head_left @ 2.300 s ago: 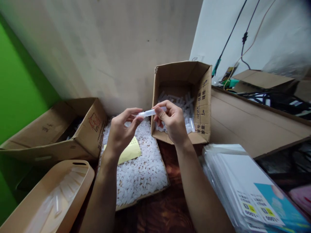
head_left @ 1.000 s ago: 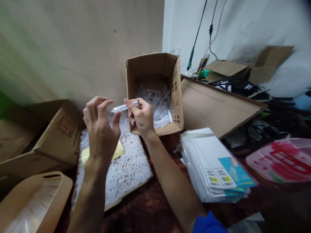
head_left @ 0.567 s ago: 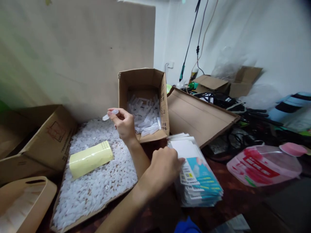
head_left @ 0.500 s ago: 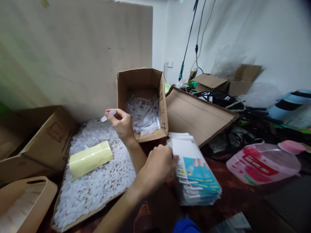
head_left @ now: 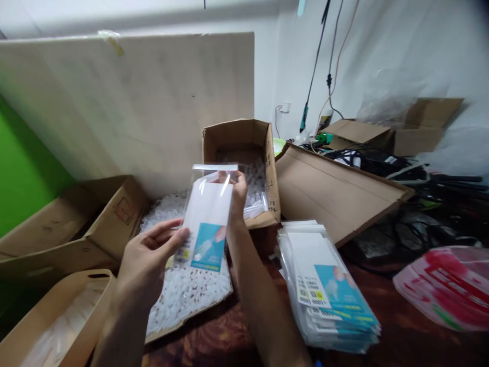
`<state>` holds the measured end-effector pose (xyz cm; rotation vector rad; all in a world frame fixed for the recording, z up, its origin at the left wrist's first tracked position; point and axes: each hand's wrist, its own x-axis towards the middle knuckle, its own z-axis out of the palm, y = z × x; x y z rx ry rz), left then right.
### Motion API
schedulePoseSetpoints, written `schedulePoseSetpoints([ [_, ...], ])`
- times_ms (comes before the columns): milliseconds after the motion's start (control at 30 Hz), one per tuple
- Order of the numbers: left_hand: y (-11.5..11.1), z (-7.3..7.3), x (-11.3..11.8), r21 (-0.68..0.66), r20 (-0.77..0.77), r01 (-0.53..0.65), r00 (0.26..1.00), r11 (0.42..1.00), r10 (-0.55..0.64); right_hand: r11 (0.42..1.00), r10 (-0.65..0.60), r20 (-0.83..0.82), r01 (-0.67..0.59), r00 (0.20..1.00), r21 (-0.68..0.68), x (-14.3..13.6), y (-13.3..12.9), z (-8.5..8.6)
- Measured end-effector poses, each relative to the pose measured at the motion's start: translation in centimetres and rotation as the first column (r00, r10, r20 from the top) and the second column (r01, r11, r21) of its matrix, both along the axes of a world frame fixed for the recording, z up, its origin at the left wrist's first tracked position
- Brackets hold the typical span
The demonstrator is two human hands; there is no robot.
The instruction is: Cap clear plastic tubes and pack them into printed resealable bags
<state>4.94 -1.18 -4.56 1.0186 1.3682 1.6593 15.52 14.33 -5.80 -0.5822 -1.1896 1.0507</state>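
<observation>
My left hand (head_left: 143,260) pinches the left edge of a clear plastic bag (head_left: 208,209) holding a white card with a blue picture, raised in front of me. My right hand (head_left: 239,196) is at the bag's upper right, its fingers partly behind the clear film. A small translucent plastic piece (head_left: 211,177) shows faintly at those fingertips, blurred by glare. Below the bag lies a spread of many small white pieces (head_left: 187,293) in a shallow cardboard tray (head_left: 183,322). On the right sits a stack of similar bagged cards (head_left: 328,290).
An open carton (head_left: 273,178) with clear plastic pieces stands behind my right hand. A cardboard flap (head_left: 336,188) leans beside it. At left are another carton (head_left: 110,214) and a tan basket (head_left: 87,300). A pink bottle (head_left: 446,285) lies at right, near tangled cables (head_left: 405,221).
My left hand has left the stack and moved left with one bagged card. My right hand, earlier showing a small translucent piece, has shifted right and is now partly behind the bag. The view has tilted.
</observation>
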Motion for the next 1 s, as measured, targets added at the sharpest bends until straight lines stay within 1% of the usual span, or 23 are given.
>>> schedulePoseSetpoints([
  [33, -0.6, -0.3, -1.3, -0.014, 0.029, -0.055, 0.998, 0.998, 0.056, 1.000, -0.013, -0.090, 0.012, 0.996, -0.016, 0.1, 0.0, 0.1],
  [100, -1.6, -1.0, -2.9, -0.042, 0.064, -0.108, 0.992, 0.993, 0.110, 0.999, -0.002, -0.269, -0.011, 0.963, -0.048, -0.1, -0.2, 0.2],
  [167, -2.4, -1.7, -3.8, -0.052, 0.085, -0.124, 0.988, 0.991, 0.128, 0.996, 0.064, -0.345, -0.084, 0.936, -0.042, -0.8, -0.7, 0.3],
  [267, -3.2, -2.5, -4.5, -0.041, 0.119, -0.125, 0.984, 0.991, 0.129, 0.975, 0.217, -0.284, -0.222, 0.934, 0.013, -2.1, -1.7, 0.1],
  [333, -3.5, -2.9, -4.9, -0.019, 0.111, -0.140, 0.984, 0.990, 0.141, 0.941, 0.338, -0.192, -0.332, 0.921, 0.064, -2.8, -2.4, -0.1],
  [433, -4.2, -3.3, -5.7, 0.030, 0.044, -0.222, 0.974, 0.975, 0.220, 0.846, 0.519, 0.026, -0.518, 0.854, 0.129, -3.6, -3.6, -0.3],
  [500, -4.9, -3.4, -6.5, 0.055, 0.004, -0.264, 0.964, 0.963, 0.265, 0.765, 0.610, 0.151, -0.628, 0.778, 0.141, -4.2, -4.5, -0.3],
  [533, -5.3, -3.4, -6.8, 0.059, -0.008, -0.283, 0.959, 0.957, 0.284, 0.727, 0.651, 0.183, -0.674, 0.737, 0.132, -4.6, -5.0, -0.2],
  [600, -6.2, -3.5, -7.6, 0.063, -0.031, -0.349, 0.936, 0.935, 0.352, 0.661, 0.722, 0.193, -0.744, 0.665, 0.093, -5.3, -5.9, -0.1],
  [700, -7.6, -3.7, -8.5, 0.060, -0.092, -0.473, 0.874, 0.879, 0.477, 0.580, 0.798, 0.201, -0.815, 0.569, 0.006, -6.3, -7.2, -0.2],
  [767, -8.4, -3.7, -9.0, 0.066, -0.155, -0.518, 0.839, 0.853, 0.522, 0.527, 0.833, 0.232, -0.848, 0.503, -0.056, -6.8, -8.1, -0.3],
  [833, -9.2, -3.6, -9.8, 0.082, -0.227, -0.534, 0.812, 0.842, 0.537, 0.478, 0.859, 0.258, -0.874, 0.442, -0.092, -7.3, -9.0, -0.4],
  [867, -9.7, -3.6, -10.4, 0.090, -0.268, -0.534, 0.800, 0.841, 0.537, 0.477, 0.854, 0.286, -0.873, 0.434, -0.099, -7.5, -9.4, -0.4],
  [900, -10.1, -3.5, -11.3, 0.089, -0.315, -0.521, 0.793, 0.849, 0.520, 0.505, 0.830, 0.327, -0.858, 0.452, -0.096, -7.8, -9.8, -0.4],
  [933, -10.7, -3.6, -12.3, 0.075, -0.373, -0.500, 0.788, 0.863, 0.489, 0.562, 0.784, 0.370, -0.823, 0.499, -0.080, -8.0, -10.1, -0.3],
  [967, -11.3, -3.7, -13.5, 0.041, -0.448, -0.473, 0.779, 0.880, 0.439, 0.636, 0.720, 0.403, -0.770, 0.565, -0.056, -8.2, -10.3, -0.2],
  [1000, -11.9, -3.9, -14.9, -0.018, -0.536, -0.435, 0.764, 0.900, 0.358, 0.708, 0.651, 0.416, -0.706, 0.635, -0.031, -8.3, -10.4, -0.1],
])
